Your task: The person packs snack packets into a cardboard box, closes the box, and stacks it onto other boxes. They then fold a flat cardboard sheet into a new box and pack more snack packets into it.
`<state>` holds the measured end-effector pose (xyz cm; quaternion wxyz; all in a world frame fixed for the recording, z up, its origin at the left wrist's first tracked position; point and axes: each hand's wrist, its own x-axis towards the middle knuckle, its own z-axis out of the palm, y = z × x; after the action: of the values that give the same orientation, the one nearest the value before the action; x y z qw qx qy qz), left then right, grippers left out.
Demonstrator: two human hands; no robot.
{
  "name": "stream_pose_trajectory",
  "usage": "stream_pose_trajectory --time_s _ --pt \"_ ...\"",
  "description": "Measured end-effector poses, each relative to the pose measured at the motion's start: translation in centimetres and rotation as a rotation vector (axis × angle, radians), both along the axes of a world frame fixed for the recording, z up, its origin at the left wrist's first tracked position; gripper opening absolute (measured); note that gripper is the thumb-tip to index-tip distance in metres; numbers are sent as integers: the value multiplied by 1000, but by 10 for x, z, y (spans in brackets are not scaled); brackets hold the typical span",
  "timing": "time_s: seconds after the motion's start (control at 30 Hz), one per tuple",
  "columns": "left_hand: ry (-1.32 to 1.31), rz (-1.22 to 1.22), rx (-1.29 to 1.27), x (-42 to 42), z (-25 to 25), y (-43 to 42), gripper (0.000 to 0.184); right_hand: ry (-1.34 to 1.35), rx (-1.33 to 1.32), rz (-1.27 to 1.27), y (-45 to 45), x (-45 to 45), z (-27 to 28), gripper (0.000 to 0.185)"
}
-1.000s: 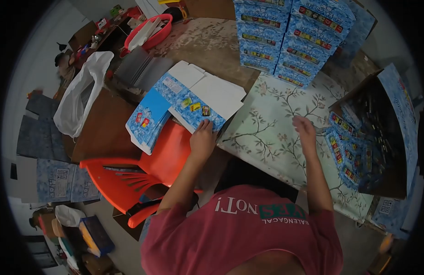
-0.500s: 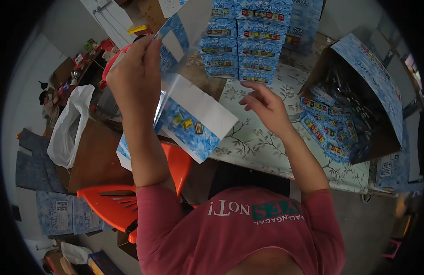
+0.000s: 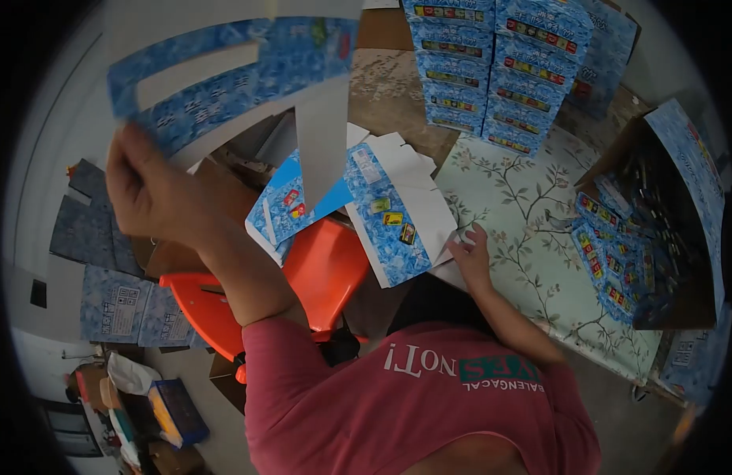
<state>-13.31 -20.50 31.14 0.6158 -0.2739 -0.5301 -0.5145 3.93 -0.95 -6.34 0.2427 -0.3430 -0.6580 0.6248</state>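
Raised at the upper left, my left hand [image 3: 148,186] is closed on the edge of a large flat carton blank [image 3: 215,99]. The blank is blue ice-patterned and white, with a long cut-out window. Another carton blank [image 3: 382,202], blue with small coloured product pictures and white flaps, lies over the table's near edge. My right hand [image 3: 470,255] is at the right corner of this lower blank, its thumb and fingers around the flap's edge. A further printed blank [image 3: 283,214] lies to its left, partly covered by the raised one.
Stacked blue printed boxes [image 3: 524,79] stand at the back of the floral-covered table [image 3: 516,190]. At right, an open carton [image 3: 683,174] lies tipped with several small colourful packets [image 3: 611,253] spilling out. An orange chair [image 3: 326,269] stands at the near left.
My left hand has swung left and lower with its carton blank, which now faces the camera. My right hand has come down to the lower blank's corner. The view has shifted left.
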Motion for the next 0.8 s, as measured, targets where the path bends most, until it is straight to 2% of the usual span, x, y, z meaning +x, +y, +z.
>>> stream_pose_trajectory --time_s 0.07,0.17,0.23,0.27,0.33,0.37,0.43,0.5,0.53,0.6,0.67,0.7,0.73,0.77,0.8 --pt "-30 -89 196 13 5 -14 21 4 -88 -6 16 -15 5 79" --pt "12 -115 209 23 4 -27 22 -81 -86 147 42 -38 14 74" --pt "42 -112 208 20 2 -36 22 -185 -16 238 56 -51 18 54" --pt "72 -113 205 19 1 -39 22 -182 -12 240 61 -56 19 54" --pt "81 -158 210 26 4 -37 22 137 84 361 70 -65 43 39" --pt "81 -206 213 29 4 -35 22 138 94 361 75 -70 60 39" --pt "46 -278 211 24 0 -40 22 79 446 335 74 -85 118 33" --pt "9 -363 200 23 -8 -34 21 111 600 344 93 -119 121 34" --pt "-53 -461 195 23 -12 -27 20 109 611 329 101 -124 124 34" --pt "-101 -576 192 22 -19 -14 19 318 851 15 116 -130 132 31" --pt "-320 -931 100 22 -31 -6 19 593 370 -184 115 -77 182 30" --pt "-440 -985 162 22 -40 3 19 726 418 -276 110 -47 197 31" --pt "-440 -1003 165 22 -45 14 19 855 469 -371 104 -20 210 31" --pt "-537 -1114 101 23 -50 27 19 844 482 -390 97 2 222 31" --pt "-647 -1228 26 28 -56 40 18 720 611 -223 86 23 231 32"
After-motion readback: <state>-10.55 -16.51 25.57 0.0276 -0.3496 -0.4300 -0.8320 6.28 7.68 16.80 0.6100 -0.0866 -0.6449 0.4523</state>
